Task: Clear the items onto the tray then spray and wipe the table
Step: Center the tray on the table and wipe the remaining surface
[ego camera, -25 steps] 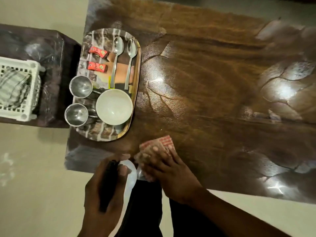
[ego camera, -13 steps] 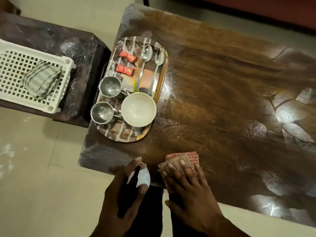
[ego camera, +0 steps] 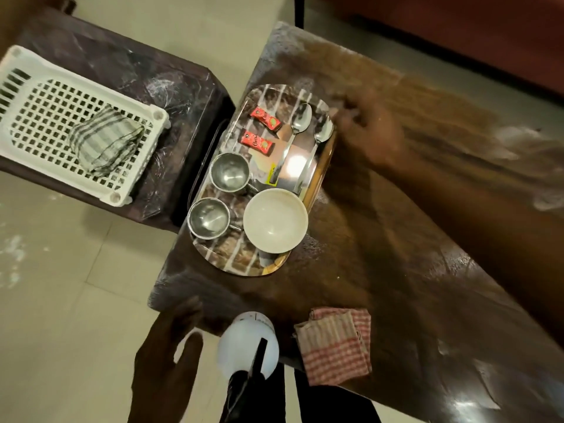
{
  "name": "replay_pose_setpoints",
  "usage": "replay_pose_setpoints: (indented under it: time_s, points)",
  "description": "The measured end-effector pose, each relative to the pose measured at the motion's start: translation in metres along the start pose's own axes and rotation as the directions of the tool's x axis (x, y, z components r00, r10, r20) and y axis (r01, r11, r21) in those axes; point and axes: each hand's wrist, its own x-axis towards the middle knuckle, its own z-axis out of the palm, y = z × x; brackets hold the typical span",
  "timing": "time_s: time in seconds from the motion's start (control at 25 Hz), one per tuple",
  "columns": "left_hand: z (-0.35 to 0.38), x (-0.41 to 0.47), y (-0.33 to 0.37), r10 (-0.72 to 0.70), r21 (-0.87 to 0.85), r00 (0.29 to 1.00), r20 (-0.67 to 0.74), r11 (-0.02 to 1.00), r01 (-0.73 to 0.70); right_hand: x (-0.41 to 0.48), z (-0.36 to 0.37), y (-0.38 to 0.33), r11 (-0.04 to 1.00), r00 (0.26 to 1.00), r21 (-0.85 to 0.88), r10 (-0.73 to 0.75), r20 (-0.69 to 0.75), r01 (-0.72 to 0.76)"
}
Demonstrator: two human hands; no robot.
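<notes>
The metal tray (ego camera: 324, 166) lies at the left end of the brown table (ego camera: 396, 254). On it are a white bowl (ego camera: 274, 219), two steel cups (ego camera: 229, 170) (ego camera: 209, 218), two spoons (ego camera: 300, 117) (ego camera: 322, 129) and two red sachets (ego camera: 265, 117) (ego camera: 256, 142). A white spray bottle (ego camera: 244, 343) with a black trigger stands at the table's near edge. Just left of it, my left hand (ego camera: 164, 361) is open and apart from the bottle. A red checked cloth (ego camera: 334, 343) lies folded beside the bottle. My right hand (ego camera: 369, 132), blurred, is at the tray's far right rim and holds nothing.
A dark side table (ego camera: 171, 80) stands left of the tray, bearing a white plastic basket (ego camera: 18, 71) with a striped cloth (ego camera: 103, 138) in it. Pale tiled floor (ego camera: 76, 285) lies below left. A reddish piece of furniture (ego camera: 457, 32) runs along the far side.
My left hand has let go of the spray bottle and drawn left. My right hand has left the checked cloth and swung up to the tray's far rim. The view shifted left.
</notes>
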Motion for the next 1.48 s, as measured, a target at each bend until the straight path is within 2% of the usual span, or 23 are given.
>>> replay_pose_setpoints:
  time_s: [0.04,0.12,0.2,0.32,0.44,0.56,0.64,0.84,1.0,1.2,1.48]
  points:
    - [0.001,0.011,-0.005,-0.094,-0.070,0.995,-0.027,0.993,0.092,0.027,0.000,-0.007,1.000,0.999,0.012,0.026,0.018,-0.026]
    - [0.016,0.029,0.004,-0.287,-0.231,0.957,0.044,0.929,0.289,0.064,0.003,-0.021,0.994,0.994,0.041,0.095,0.046,-0.097]
    - [0.033,0.049,0.010,-0.376,-0.347,0.921,0.097,0.855,0.386,0.082,0.011,-0.029,0.982,0.980,0.055,0.172,0.105,-0.178]
    - [0.051,0.059,0.016,-0.372,-0.452,0.926,0.057,0.818,0.356,0.091,0.019,-0.034,0.982,0.969,-0.050,0.188,0.163,-0.182]
    - [0.058,0.063,0.007,-0.359,-0.502,0.933,-0.009,0.809,0.306,0.097,0.022,-0.034,0.970,0.957,-0.014,0.240,0.164,-0.241]
    - [0.057,0.061,-0.003,-0.322,-0.522,0.946,0.029,0.802,0.289,0.100,0.022,-0.030,0.963,0.950,0.007,0.266,0.165,-0.271]
    - [0.056,0.057,0.004,-0.307,-0.520,0.950,0.047,0.805,0.286,0.098,0.018,-0.029,0.961,0.949,0.024,0.267,0.168,-0.275]
    - [0.045,0.044,0.044,-0.331,-0.478,0.943,-0.037,0.834,0.274,0.080,-0.016,-0.037,0.951,0.951,0.084,0.286,0.120,-0.296]
    - [0.023,0.009,0.107,-0.246,-0.352,0.969,0.026,0.905,0.239,0.038,-0.084,-0.067,0.929,0.943,0.160,0.330,0.040,-0.332]
    - [-0.005,-0.034,0.186,-0.108,-0.224,0.989,0.098,0.966,0.128,-0.041,-0.177,-0.097,0.898,0.922,0.247,0.386,-0.042,-0.365]
    - [-0.006,-0.091,0.281,0.030,-0.116,0.953,0.302,0.993,0.005,-0.196,-0.293,-0.101,0.767,0.837,0.491,0.532,-0.127,-0.413]
